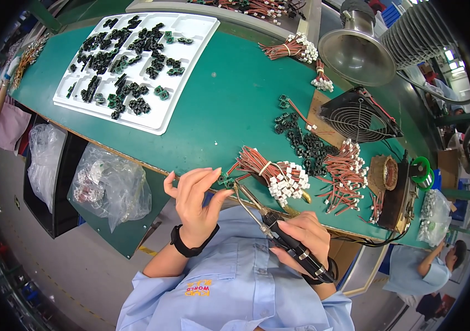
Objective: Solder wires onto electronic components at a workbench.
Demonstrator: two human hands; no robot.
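Note:
My left hand, with a black band on its wrist, pinches a small green circuit board at the table's near edge. In my right hand is a black-handled soldering iron, with a thin metal feed tube along its shaft. Its tip points up and left and comes close to the board; whether it touches I cannot tell. Just beyond lies a banded bundle of red and black wires with white connectors, some wire ends reaching toward the board.
A white tray of black and green parts lies far left on the green table. To the right are loose black parts, more wires, a fan, a solder reel and a metal fume hood. Other people work at both sides.

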